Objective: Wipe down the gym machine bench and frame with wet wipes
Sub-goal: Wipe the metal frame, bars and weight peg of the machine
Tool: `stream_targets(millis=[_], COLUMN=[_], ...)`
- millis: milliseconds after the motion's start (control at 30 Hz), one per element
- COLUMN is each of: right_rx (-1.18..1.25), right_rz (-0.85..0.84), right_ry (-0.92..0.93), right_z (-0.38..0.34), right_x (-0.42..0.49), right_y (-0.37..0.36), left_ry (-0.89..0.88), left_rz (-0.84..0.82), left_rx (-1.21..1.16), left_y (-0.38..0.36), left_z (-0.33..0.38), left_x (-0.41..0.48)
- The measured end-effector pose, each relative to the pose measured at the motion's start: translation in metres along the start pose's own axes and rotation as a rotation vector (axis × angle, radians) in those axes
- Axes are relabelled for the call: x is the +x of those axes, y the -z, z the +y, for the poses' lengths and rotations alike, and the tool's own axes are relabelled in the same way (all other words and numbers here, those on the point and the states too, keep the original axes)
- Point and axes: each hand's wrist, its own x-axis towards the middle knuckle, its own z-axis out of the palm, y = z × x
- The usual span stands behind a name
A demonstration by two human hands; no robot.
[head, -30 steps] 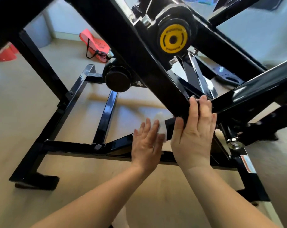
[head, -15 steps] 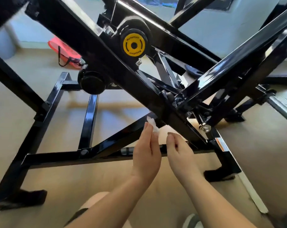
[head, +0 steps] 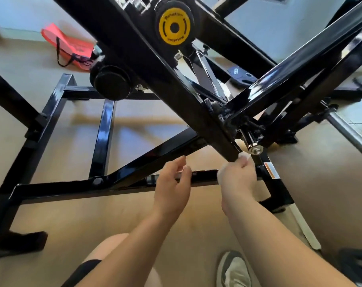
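The black gym machine frame fills the view, its thick diagonal beam running down from top left to the floor bar at lower right. My right hand grips a white wet wipe and holds it against the lower end of that beam, just left of a chrome bolt. My left hand hovers in front of the low cross bar with fingers loosely curled and nothing in it. No bench pad is in view.
A yellow pivot cap sits high on the beam and a black round knob lies left of it. An orange bag lies on the tan floor behind. A chrome peg juts out at right. My shoe is below.
The wipe passed from my left hand to my right hand. My right hand came off the upper beam and now presses the wipe at the beam's lower end; the view tilted up.
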Motion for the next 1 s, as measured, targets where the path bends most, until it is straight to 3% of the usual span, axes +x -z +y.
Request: stream_targets(millis=[133, 200, 533, 1000], right_rx=[-0.123, -0.215, -0.089, -0.182], right_rz=[0.093, 0.1, 0.021, -0.045], right_ry=[0.376, 0.438, 0.594, 0.574], right_z=[-0.014, -0.013, 0.018, 0.049], right_x=[0.018, 0.018, -0.007, -0.023], right_y=[-0.002, -0.02, -0.077, -0.149], left_ry=[0.086, 0.088, 0.048, 0.309], left_rz=[0.067, 0.088, 0.214, 0.248], left_rx=[-0.066, -0.068, 0.072, 0.234], left_y=[0.016, 0.022, 0.052, 0.133], left_z=[-0.005, -0.008, -0.024, -0.042], left_x=[0.004, 0.007, 0.014, 0.009])
